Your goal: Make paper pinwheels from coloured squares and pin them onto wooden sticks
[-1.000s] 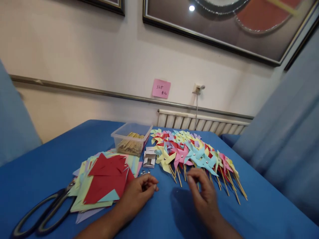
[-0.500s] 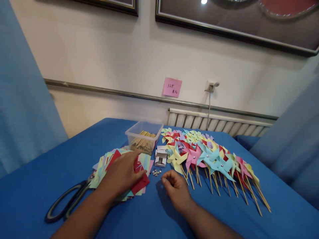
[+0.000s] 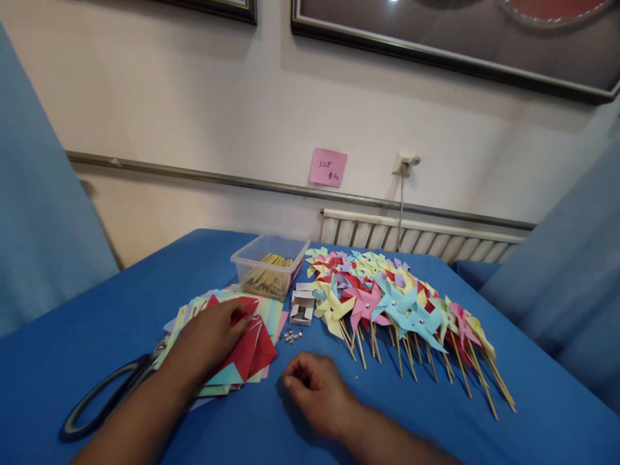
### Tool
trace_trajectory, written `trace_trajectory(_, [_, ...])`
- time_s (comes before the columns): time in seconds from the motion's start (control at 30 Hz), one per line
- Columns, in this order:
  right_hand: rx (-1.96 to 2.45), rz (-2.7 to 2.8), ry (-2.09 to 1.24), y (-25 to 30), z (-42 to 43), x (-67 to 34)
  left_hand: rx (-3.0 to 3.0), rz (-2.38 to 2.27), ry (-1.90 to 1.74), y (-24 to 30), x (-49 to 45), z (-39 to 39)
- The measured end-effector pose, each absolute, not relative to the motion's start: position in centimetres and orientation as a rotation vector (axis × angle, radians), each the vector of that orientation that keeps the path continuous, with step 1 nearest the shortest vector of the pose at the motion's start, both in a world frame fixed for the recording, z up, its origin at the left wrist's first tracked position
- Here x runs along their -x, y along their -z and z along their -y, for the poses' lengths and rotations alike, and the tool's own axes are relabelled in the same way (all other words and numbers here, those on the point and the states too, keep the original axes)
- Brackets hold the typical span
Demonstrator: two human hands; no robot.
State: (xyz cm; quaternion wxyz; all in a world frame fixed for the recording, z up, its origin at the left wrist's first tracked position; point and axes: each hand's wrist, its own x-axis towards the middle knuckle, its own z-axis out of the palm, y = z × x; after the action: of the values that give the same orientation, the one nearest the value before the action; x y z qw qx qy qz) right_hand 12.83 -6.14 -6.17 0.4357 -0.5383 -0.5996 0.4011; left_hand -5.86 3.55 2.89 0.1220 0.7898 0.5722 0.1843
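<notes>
My left hand [image 3: 210, 336] is over the stack of coloured paper squares [image 3: 225, 387], its fingers bent and closed at the red paper [image 3: 254, 352] with slits cut in it. The fingertips are partly hidden, but the red paper appears to be between them. My right hand [image 3: 314, 391] is curled closed just above the blue cloth, in front of the metal fasteners [image 3: 292, 336]. Whether anything is inside its fingers is hidden. Large scissors [image 3: 104, 397] with dark handles lie beside my left forearm, their blades partly under the paper.
A clear plastic box [image 3: 271, 261] of thin wooden sticks stands behind the paper. Beside it is a small open white box [image 3: 302, 307]. Many finished paper pinwheels [image 3: 394, 303] on sticks spread across the right side. A blue cloth [image 3: 140, 284] covers the table.
My left hand has drawn back left over the red paper, its fingers now more bent. My right hand has moved left and nearer to me. The view has shifted slightly.
</notes>
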Motion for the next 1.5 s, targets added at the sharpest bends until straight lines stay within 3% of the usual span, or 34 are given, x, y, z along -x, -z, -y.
trace_trajectory(0.13, [1.358,1.515,-0.965,5.8,6.1,-12.7,-2.369,-1.742,-0.525,-2.9,6.2,-3.9])
trace_trajectory(0.3, [1.342,1.463,-0.991,5.9,5.8,-12.9,-2.352,-1.723,-0.833,-3.4,5.6,-3.1])
trace_trajectory(0.47, [0.939,1.149,-1.404,5.5,5.2,-13.2,-2.354,-1.343,-1.153,-2.7,3.6,-1.0])
trace_trajectory(0.6, [0.583,0.743,-1.658,4.5,4.9,-13.9,-2.532,-0.767,-1.034,-1.2,2.0,0.6])
trace_trajectory(0.8, [0.491,0.582,-1.503,3.8,5.0,-14.9,-2.605,-0.658,-0.795,-0.2,1.1,1.2])
trace_trajectory(1.07, [0.593,0.546,-1.433,4.1,4.7,-15.0,-1.783,-0.998,-1.088,-0.3,0.8,0.8])
trace_trajectory(1.27, [0.635,0.542,-1.397,4.3,4.7,-15.0,-1.096,-0.932,-0.915,-0.7,0.3,0.7])
trace_trajectory(1.5, [0.692,0.626,-1.328,4.9,4.7,-14.5,-0.941,-0.741,-0.762,-0.8,-0.4,1.8])
